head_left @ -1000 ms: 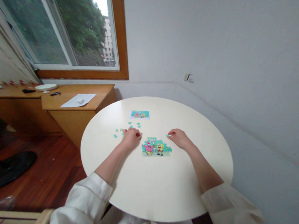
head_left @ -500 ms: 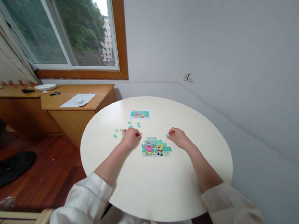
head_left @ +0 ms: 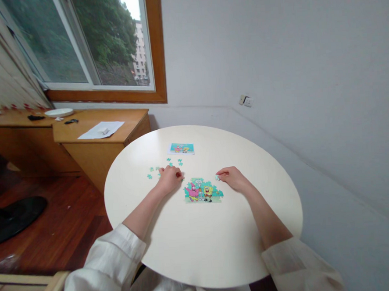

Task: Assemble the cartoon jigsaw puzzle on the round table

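A partly built cartoon jigsaw puzzle [head_left: 203, 191] lies on the round cream table [head_left: 207, 241]. My left hand [head_left: 170, 178] rests curled on the table just left of the puzzle, its fingertips by the puzzle's upper left edge. My right hand [head_left: 233, 178] sits to the puzzle's upper right, fingers pinched on a small teal puzzle piece [head_left: 217, 177]. Several loose teal pieces [head_left: 163, 167] lie scattered behind my left hand. A small reference picture card [head_left: 181, 148] lies farther back on the table.
A wooden desk [head_left: 95, 140] with a sheet of paper [head_left: 101, 130] and a white plate [head_left: 59, 113] stands to the left under the window. A black round base [head_left: 14, 218] sits on the wooden floor. A grey wall runs along the right side.
My right hand has shifted slightly up and left with the small piece. My left hand stays in place.
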Demonstrator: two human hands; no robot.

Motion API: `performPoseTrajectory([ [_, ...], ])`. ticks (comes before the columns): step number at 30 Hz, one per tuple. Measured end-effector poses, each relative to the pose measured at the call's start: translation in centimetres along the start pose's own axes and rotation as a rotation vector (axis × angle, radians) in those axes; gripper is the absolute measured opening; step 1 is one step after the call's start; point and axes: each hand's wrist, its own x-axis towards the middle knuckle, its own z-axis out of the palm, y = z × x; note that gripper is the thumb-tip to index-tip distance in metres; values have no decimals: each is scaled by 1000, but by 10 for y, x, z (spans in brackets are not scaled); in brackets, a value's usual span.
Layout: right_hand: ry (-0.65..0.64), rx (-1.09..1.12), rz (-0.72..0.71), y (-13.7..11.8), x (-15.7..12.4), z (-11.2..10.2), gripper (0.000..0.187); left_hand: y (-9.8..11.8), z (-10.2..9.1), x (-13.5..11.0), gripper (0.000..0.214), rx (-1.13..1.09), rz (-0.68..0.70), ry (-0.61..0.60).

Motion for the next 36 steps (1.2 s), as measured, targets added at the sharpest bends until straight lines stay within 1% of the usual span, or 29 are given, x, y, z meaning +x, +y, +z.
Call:
performPoseTrajectory([
  [3, -86, 32, 3, -5, -5, -4, 15, -1, 0, 0, 14, 2, -2, -2],
  [7, -206, 74, 48, -11, -12, -10, 13, -1, 1, 0, 14, 2, -8, -4],
  [13, -291, 107, 67, -13, -13, -13, 16, -2, 2, 0, 14, 0, -7, -4],
  [24, -363, 130, 56, -16, -17, -16, 23, -5, 4, 1, 15, -5, -7, 5],
  [36, -369, 100, 42, -20, -19, -16, 22, -5, 4, 1, 16, -10, -13, 3],
])
